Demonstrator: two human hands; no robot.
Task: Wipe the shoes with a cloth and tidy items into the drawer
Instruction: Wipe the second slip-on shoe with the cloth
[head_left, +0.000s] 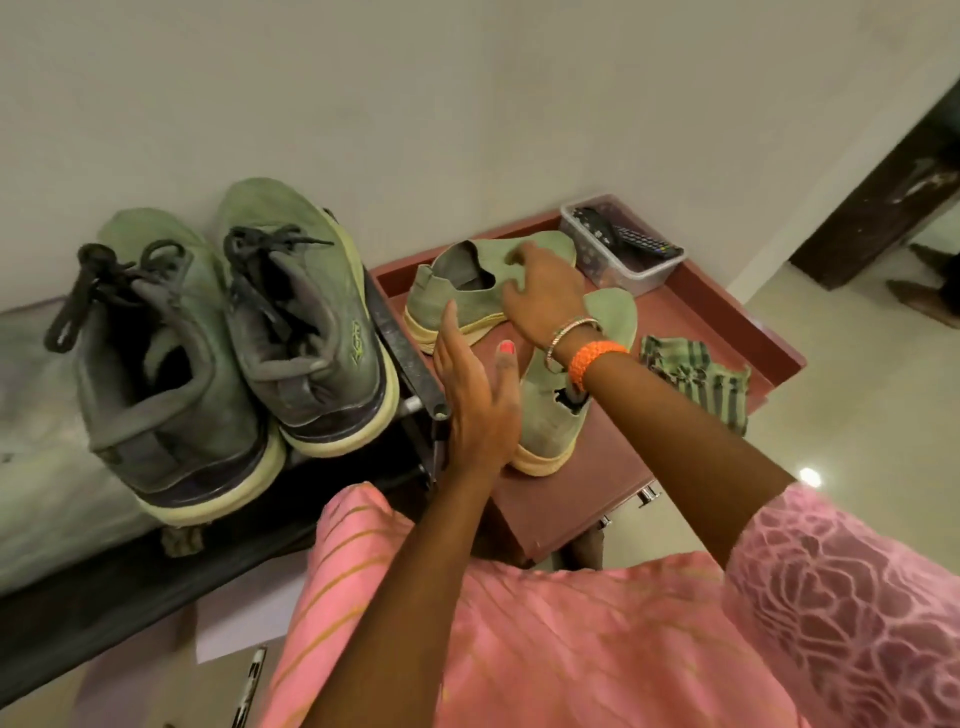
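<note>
Green slip-on shoe (467, 291) under right hand (545, 291), cloth (696, 379) beside.

— What is hidden on the cabinet?
— The right hand (540, 291) covers the middle of the far slip-on shoe (467, 291); its wrist crosses the near slip-on shoe (558, 415).
— And the remotes (631, 240)?
— Too small to read the buttons.
— Far right?
— Feet (930, 283), cut by the edge.

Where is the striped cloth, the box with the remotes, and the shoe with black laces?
striped cloth (696, 382): head view, middle of the crumpled fabric.
box with remotes (639, 275): head view, clear front wall.
laced shoe (306, 322): head view, on its tongue.
</note>
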